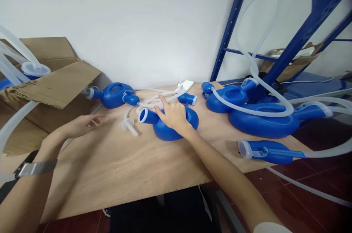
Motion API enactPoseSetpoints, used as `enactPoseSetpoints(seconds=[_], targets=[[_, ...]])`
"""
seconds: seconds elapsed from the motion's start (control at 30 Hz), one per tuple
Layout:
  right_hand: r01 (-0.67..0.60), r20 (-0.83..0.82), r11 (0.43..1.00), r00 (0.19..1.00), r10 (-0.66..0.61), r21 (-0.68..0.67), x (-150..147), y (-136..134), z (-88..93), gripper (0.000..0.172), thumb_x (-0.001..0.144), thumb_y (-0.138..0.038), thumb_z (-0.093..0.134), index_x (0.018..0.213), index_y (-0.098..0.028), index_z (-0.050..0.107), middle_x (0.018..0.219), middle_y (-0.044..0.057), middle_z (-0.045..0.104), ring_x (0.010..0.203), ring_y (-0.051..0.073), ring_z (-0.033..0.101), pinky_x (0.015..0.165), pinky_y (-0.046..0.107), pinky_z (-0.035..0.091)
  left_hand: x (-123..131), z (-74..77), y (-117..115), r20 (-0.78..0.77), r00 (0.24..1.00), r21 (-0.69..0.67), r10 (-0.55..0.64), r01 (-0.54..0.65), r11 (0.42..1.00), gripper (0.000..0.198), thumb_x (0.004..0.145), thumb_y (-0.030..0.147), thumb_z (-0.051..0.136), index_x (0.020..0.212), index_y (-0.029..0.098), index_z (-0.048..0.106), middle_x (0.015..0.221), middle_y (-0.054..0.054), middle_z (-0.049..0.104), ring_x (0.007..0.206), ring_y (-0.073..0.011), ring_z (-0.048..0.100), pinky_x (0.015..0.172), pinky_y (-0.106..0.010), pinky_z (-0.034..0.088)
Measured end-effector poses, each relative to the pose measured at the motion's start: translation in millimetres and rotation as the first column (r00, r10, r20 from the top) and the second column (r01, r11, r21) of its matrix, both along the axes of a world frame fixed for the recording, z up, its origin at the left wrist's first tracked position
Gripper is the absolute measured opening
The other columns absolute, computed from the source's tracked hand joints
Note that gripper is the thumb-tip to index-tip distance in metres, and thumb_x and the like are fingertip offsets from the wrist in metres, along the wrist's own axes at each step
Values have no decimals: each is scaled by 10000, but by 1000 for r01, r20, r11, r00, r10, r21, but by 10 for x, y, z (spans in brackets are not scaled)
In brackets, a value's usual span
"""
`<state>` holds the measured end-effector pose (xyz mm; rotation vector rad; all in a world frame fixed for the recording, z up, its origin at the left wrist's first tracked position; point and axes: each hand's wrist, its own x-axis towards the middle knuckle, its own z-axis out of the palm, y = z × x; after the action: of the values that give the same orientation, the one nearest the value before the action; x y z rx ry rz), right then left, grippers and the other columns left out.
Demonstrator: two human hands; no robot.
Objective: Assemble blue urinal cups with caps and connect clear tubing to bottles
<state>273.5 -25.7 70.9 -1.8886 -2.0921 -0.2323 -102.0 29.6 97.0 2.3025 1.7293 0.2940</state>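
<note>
A blue jug (pixel 167 132) lies on its side at the middle of the wooden table (pixel 132 174), its open mouth facing left. Over its top rests my right hand (pixel 173 115), fingers apart and index finger stretched forward, touching the handle area. My left hand (pixel 82 126) hovers above the table at the left, near the cardboard box, fingers loosely spread and holding nothing. A clear cap with a short tube (pixel 127 124) lies just left of the jug. Behind the jug are coiled white tubing (pixel 154 98) and a small blue part (pixel 187 98).
Other blue jugs lie at back left (pixel 112 95) and on the right (pixel 264 121), with looping hoses (pixel 255 112). An open cardboard box (pixel 55 82) fills the left side. Blue metal shelving (pixel 231 24) rises behind right. A white charger (pixel 180 86) sits near the wall.
</note>
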Motion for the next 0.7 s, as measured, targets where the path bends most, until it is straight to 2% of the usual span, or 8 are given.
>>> enactPoseSetpoints(seconds=[0.03, 0.1, 0.17, 0.23, 0.3, 0.4, 0.47, 0.7], targets=[[-4, -6, 1000, 1000, 4, 2, 0, -2, 2, 771, 1126, -593, 259, 1722, -108, 204, 1078, 173, 816, 1017, 301, 766, 870, 338, 488, 139, 93, -110, -11, 998, 82, 54, -53, 995, 566, 805, 608, 603, 1187, 215, 742, 1003, -67, 790, 913, -304, 736, 792, -382, 594], [-8, -10, 1000, 1000, 8, 5, -1, -8, 12, 735, 1128, -582, 260, 1695, -116, 295, 1080, 172, 816, 1026, 307, 766, 866, 338, 482, 535, 248, -367, 92, 994, 238, -62, 38, 970, 487, 939, 579, 501, 1186, 228, 733, 1187, -58, 778, 1066, -297, 715, 912, -379, 562], [-7, -10, 1000, 1000, 7, 4, -5, -15, 25, 693, 1130, -572, 263, 1652, -131, 376, 1085, 170, 815, 1027, 311, 767, 863, 339, 476, 1001, 315, -608, 203, 960, 304, -193, 125, 944, 454, 986, 610, 509, 1070, 235, 751, 1107, -45, 790, 995, -261, 716, 878, -345, 546], [2, -13, 1000, 1000, -2, 5, -9, -23, 37, 649, 1130, -566, 277, 1591, -141, 446, 1080, 168, 815, 1016, 310, 769, 857, 333, 471, 1406, 270, -746, 184, 941, 325, -284, 214, 921, 425, 995, 600, 548, 956, 222, 739, 965, -44, 775, 852, -231, 690, 774, -334, 510], [8, -15, 1000, 1000, -8, 10, -12, -33, 42, 614, 1129, -565, 288, 1522, -145, 503, 1059, 164, 816, 1010, 308, 771, 857, 328, 469, 1657, 146, -750, 156, 935, 364, -317, 244, 899, 442, 968, 602, 609, 775, 206, 654, 766, -33, 695, 709, -203, 616, 673, -326, 446], [-5, -12, 1000, 1000, 6, 21, -11, -41, 35, 575, 1126, -558, 297, 1422, -150, 574, 1051, 165, 817, 1015, 309, 770, 859, 328, 468, 1735, -34, -599, 198, 913, 426, -356, 247, 870, 491, 985, 552, 609, 647, 211, 505, 627, 1, 566, 627, -169, 525, 625, -311, 383], [-26, -15, 999, 1000, 27, 33, -10, -41, 27, 548, 1124, -549, 310, 1344, -161, 627, 1046, 165, 818, 1007, 308, 771, 853, 326, 464, 1679, -68, -495, 218, 881, 437, -419, 296, 849, 507, 990, 533, 614, 626, 209, 474, 606, 13, 536, 625, -156, 507, 626, -298, 375], [-75, -19, 997, 997, 75, 28, -5, -41, 46, 532, 1119, -533, 322, 1239, -191, 712, 1015, 139, 828, 992, 301, 776, 789, 319, 449, 1587, 157, -371, 243, 778, 223, -579, 536, 814, 487, 968, 514, 622, 628, 197, 475, 618, 24, 507, 589, -119, 432, 573, -270, 338]])
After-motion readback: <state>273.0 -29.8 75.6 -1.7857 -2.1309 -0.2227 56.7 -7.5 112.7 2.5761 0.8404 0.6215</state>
